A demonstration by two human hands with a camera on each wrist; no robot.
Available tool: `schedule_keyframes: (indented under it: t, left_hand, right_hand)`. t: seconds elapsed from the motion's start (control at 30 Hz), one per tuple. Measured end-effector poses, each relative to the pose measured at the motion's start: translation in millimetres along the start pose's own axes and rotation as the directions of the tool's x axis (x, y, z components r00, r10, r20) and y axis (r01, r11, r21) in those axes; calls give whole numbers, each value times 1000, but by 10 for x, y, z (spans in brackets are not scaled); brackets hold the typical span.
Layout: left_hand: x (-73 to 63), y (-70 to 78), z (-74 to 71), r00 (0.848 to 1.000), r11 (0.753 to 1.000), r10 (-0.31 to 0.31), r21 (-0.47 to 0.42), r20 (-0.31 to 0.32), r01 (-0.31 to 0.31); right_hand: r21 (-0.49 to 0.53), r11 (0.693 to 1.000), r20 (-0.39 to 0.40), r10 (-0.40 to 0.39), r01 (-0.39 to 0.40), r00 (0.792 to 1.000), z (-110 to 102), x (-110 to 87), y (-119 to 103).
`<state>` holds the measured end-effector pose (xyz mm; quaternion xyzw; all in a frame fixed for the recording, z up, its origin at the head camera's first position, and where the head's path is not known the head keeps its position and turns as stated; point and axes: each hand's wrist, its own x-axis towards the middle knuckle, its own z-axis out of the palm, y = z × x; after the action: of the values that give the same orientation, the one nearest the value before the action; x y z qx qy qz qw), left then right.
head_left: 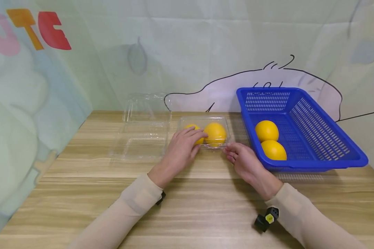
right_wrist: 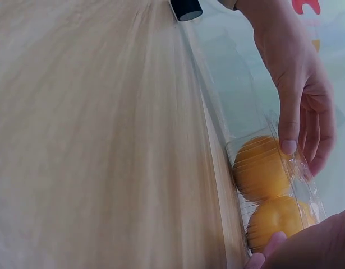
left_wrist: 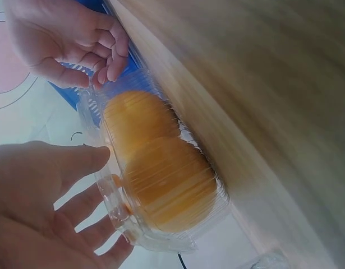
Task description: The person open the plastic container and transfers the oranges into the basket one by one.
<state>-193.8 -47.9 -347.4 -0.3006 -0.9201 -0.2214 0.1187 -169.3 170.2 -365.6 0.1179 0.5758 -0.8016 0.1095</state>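
A clear plastic clamshell box (head_left: pixel 204 121) with its lid down holds two oranges (head_left: pixel 215 134), side by side. My left hand (head_left: pixel 182 145) lies over the left part of the lid, fingers spread on top and thumb (left_wrist: pixel 85 162) against the front rim. At the front right corner, my right hand (head_left: pixel 244 162) pinches the rim between thumb and fingertips; the left wrist view shows this hand (left_wrist: pixel 77 42) from the front. In the right wrist view the left thumb (right_wrist: pixel 289 131) presses the rim beside an orange (right_wrist: pixel 261 168). The right hand's own fingers are partly cut off there.
Just right of the box stands a blue plastic basket (head_left: pixel 314 164) with two oranges (head_left: pixel 267 131) along its left side. Left of the box, another clear clamshell (head_left: pixel 143 140) stands with its lid raised. A printed cloth backdrop (head_left: pixel 187 52) hangs behind the wooden table (head_left: pixel 199 211).
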Motion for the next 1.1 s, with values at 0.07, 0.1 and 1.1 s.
schedule_keyframes:
  t: [0.07, 0.1, 1.1]
  left_hand:
    - [5, -8, 8, 1000, 1000, -2, -2, 4, 2]
    - [7, -11, 10, 1000, 1000, -2, -1, 4, 2]
    - [8, -114, -329, 988, 998, -31, 54, -149, 39]
  right_hand:
    - [0, 1000, -2, 1, -1, 1000, 2, 3, -1]
    - [0, 1000, -7, 2, -2, 1000, 5, 7, -1]
    - [-26, 999, 2, -27, 27, 1000, 19, 19, 28]
